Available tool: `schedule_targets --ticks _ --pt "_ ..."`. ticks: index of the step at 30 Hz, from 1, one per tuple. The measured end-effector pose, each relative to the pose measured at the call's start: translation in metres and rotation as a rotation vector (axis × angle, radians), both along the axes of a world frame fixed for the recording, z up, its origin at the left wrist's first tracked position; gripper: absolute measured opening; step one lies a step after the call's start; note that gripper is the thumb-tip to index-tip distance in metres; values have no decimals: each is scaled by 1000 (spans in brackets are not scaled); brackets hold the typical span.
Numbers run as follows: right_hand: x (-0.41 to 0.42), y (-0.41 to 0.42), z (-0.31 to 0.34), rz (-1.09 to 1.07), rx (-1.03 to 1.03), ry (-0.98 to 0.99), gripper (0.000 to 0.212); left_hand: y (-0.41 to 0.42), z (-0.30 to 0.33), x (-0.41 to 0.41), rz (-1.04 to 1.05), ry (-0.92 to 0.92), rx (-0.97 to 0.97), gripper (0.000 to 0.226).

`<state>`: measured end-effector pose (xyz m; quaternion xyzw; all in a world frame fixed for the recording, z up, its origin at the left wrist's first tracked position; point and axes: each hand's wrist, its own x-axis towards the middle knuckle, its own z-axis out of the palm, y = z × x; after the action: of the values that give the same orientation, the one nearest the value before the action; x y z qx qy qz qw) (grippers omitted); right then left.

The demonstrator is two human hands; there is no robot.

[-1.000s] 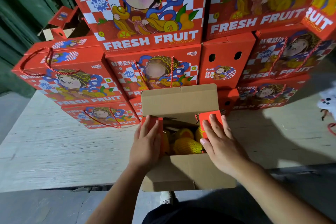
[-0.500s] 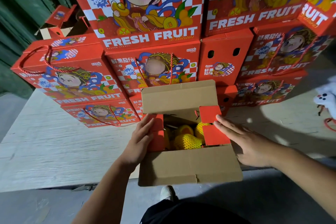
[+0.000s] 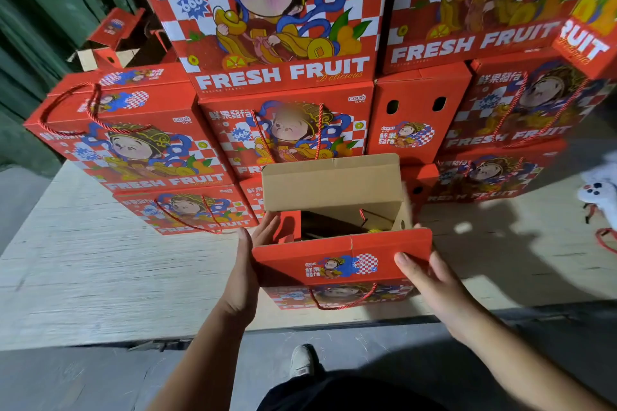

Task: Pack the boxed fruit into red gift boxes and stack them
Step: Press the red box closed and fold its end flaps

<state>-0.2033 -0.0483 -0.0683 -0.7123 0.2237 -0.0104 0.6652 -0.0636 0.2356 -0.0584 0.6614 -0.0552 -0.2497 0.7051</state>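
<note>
While a wall of stacked gift boxes rises behind it, each printed with a cartoon figure, red-and-white checks and "FRESH FRUIT", the open red gift box sits in front of that stack on the pale, grainy wooden platform, close to the platform's near edge. It is a rectangular carton of corrugated cardboard, glossy red outside and plain brown inside, its long axis running left to right across the view and its opening facing up. The far flap stands upright, brown side toward the camera, against the stack. The near flap, red with a small printed emblem, is folded partway over the opening. A twisted red rope handle loops down the front face. The contents are mostly in shadow; only a sliver of yellow shows.

The left hand lies flat against the box's left end, fingers extended, not curled around anything. The right hand rests open-palmed on the near flap's right part, fingers straight, pressing rather than gripping.
</note>
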Motion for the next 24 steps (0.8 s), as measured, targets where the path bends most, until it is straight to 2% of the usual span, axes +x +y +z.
schedule_targets --ticks 2,5,8,10,14,15,16,18,19,20,22,24 --pt "-1 -2 2 41 17 -29 84 1 -2 0 -28 -13 -54 108" --pt "1 -3 6 60 36 -60 92 1 -4 -2 -55 -44 -106 128" --pt "3 -6 7 41 11 -37 101 2 -11 -4 -59 -99 -63 131" --pt "8 -9 7 13 -3 -7 99 3 -15 -5 -48 -139 -23 123" --pt "27 -8 6 -143 -64 89 64 -9 -21 -8 155 -216 57 77" --pt "31 -8 4 -163 -133 67 63 -14 -24 -8 205 -199 65 71" --pt "34 -8 2 -152 -254 21 65 -17 -26 -8 256 -151 57 75" --pt "36 -9 0 -78 -593 -84 67 -17 -28 -7 338 -141 169 101" --pt "37 -7 0 -35 -730 -132 65 -15 -27 -5 338 -242 325 110" --pt "38 -5 1 13 -814 -158 63 -12 -28 -1 302 -398 499 108" --pt "39 0 3 84 -852 -157 66 -10 -28 3 195 -733 732 81" --pt "37 5 3 97 -808 -168 72 -11 -28 4 101 -932 781 51"
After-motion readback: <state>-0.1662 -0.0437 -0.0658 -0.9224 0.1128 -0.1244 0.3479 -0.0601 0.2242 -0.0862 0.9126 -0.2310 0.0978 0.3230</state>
